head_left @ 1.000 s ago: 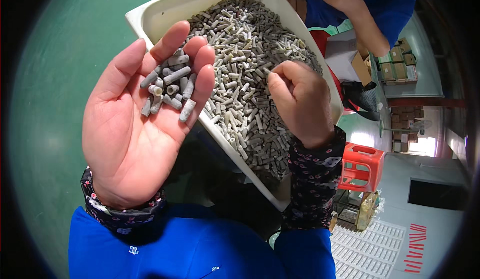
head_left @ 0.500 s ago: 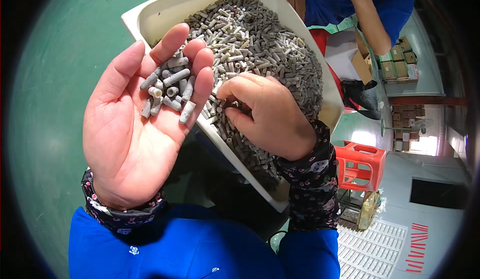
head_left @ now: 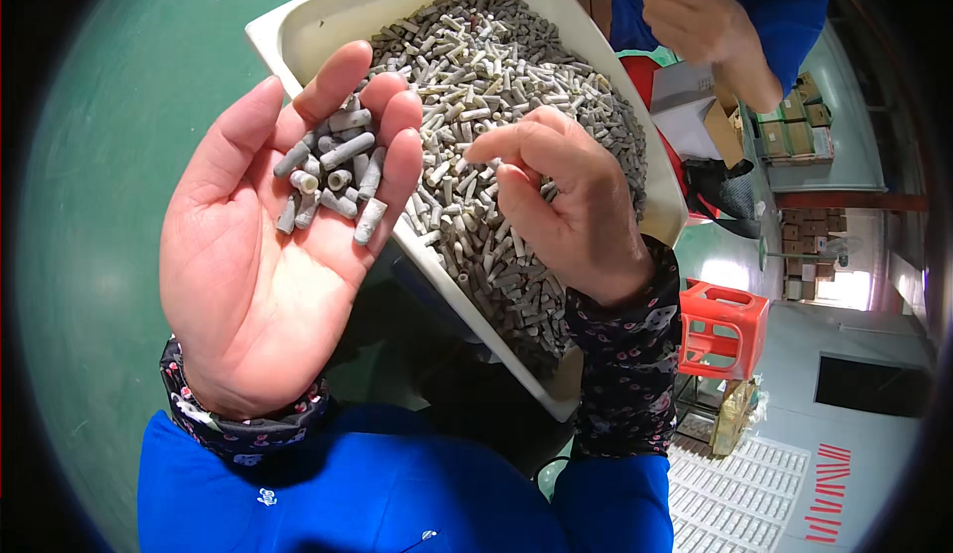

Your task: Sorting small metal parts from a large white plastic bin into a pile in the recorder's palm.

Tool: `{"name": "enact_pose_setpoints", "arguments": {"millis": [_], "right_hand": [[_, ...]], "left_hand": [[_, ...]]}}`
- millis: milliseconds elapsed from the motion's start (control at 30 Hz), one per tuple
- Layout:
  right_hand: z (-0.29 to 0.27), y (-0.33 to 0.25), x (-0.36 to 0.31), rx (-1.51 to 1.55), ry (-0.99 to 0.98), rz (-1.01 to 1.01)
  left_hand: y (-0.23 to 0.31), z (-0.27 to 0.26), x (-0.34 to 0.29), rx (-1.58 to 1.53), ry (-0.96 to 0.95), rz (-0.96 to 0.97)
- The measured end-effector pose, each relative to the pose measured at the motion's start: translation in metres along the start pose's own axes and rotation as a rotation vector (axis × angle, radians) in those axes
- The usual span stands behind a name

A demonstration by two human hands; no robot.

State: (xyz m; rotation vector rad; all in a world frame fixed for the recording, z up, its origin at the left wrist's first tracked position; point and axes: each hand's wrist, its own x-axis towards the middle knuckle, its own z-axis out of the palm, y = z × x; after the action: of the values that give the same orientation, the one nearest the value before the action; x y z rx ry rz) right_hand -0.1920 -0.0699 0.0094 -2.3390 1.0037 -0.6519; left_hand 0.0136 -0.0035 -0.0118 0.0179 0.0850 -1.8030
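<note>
My left hand (head_left: 273, 275) lies palm up with its fingers slightly curled, cradling several small grey cylinders (head_left: 347, 151), some with a hollow end showing. Over the heap, my right hand (head_left: 571, 201) has its thumb and index finger bent toward each other in a loose pinch; what lies between them, if anything, is too small to make out. Below it a large cream-coloured tub (head_left: 328, 19) holds a deep pile of the same grey and whitish cylinders (head_left: 506, 67). The left fingertips overlap the tub's near left rim in view.
Across the tub a person in blue has a hand (head_left: 700, 27) raised. To the right stand a red plastic stool (head_left: 723, 330), an opened cardboard box (head_left: 720, 131) and a black bag (head_left: 730, 196). Stacked cartons (head_left: 794, 131) are farther off. Green floor (head_left: 99, 206) shows at left.
My right hand has lifted off the pile and shifted slightly right, its fingers less buried. My left hand barely moved. The other person's hands have come further into view.
</note>
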Motion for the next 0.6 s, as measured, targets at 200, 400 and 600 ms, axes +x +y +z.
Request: {"name": "enact_pose_setpoints", "arguments": {"millis": [200,400,600], "right_hand": [[0.004,0.002,0.0,-0.003,-0.025,-0.074],[0.005,-0.004,-0.001,-0.066,-0.012,0.148],[0.016,0.002,-0.002,-0.163,-0.12,-0.034]], "left_hand": [[0.0,0.001,-0.003,-0.02,-0.008,0.008],[0.0,0.0,-0.002,-0.017,-0.018,0.001],[0.0,-0.001,-0.002,-0.031,-0.026,0.001]]}}
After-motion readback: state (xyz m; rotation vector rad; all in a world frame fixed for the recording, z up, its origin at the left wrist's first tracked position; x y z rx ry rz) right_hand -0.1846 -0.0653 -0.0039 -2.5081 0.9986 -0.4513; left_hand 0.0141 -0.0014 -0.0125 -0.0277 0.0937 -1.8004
